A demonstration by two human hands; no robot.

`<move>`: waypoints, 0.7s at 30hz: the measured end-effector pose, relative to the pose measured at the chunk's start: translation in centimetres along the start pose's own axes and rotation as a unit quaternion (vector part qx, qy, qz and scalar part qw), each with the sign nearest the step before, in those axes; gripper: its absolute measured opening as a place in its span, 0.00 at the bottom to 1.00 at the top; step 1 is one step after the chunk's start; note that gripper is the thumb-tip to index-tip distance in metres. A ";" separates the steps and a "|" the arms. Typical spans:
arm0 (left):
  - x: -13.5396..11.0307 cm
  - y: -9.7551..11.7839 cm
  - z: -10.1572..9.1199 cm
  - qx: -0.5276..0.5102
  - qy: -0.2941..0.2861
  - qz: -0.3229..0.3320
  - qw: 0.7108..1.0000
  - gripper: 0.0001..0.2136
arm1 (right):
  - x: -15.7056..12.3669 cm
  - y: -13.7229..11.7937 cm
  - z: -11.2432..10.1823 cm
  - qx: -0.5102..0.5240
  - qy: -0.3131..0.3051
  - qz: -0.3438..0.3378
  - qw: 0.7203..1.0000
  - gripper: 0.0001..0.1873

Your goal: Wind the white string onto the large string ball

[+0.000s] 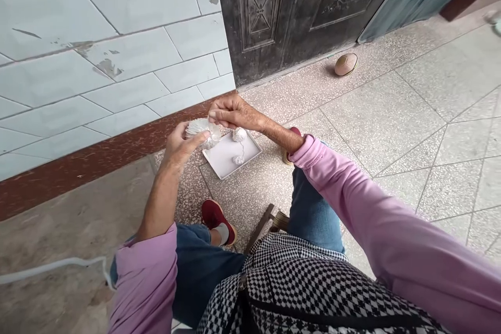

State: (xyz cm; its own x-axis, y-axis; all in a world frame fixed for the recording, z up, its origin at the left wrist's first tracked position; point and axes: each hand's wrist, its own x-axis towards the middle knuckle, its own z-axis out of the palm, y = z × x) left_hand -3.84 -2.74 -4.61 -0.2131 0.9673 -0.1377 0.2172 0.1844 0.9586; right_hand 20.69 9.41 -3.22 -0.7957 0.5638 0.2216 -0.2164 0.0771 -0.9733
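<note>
A white, spiky, flower-like ball (202, 132) of thin petal-shaped pieces rests in my left hand (180, 146), the fingers behind it and the thumb across its front. At its upper right edge, my right hand (230, 112) is closed in a pinch. What lies between those fingertips is too small to make out. Below the hands, a shallow white tray (223, 162) sits on the floor. In it are a white ridged ball (239, 135), close under my right hand, and a smaller white ridged piece (238, 159). A thin strand runs between these two.
A tiled wall (129, 68) with a dark red base strip rises beyond my left hand. Ahead stands a dark carved door (289, 15). A pinkish ball (346, 64) lies on the speckled floor near it. My red shoe (214, 219) is close to the tray.
</note>
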 end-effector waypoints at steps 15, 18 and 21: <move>-3.1 3.8 2.4 -0.263 -0.086 0.007 0.961 0.42 | 1.7 3.4 -0.2 -0.044 0.032 0.026 0.998 0.34; -3.1 4.2 2.1 -0.309 -0.041 0.024 0.950 0.40 | 1.8 3.7 0.6 -0.061 0.033 0.031 0.997 0.29; -2.8 4.5 2.0 -0.321 -0.005 0.001 0.947 0.39 | 1.0 2.4 1.6 -0.117 0.050 0.070 0.989 0.26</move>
State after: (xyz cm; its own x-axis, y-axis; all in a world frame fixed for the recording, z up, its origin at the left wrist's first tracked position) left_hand -0.32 -4.25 -0.39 -0.2036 0.9697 -0.1349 -0.4064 0.0417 0.9127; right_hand 18.44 8.87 -5.28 -0.7455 0.6606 0.0882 0.0376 0.1739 -0.9841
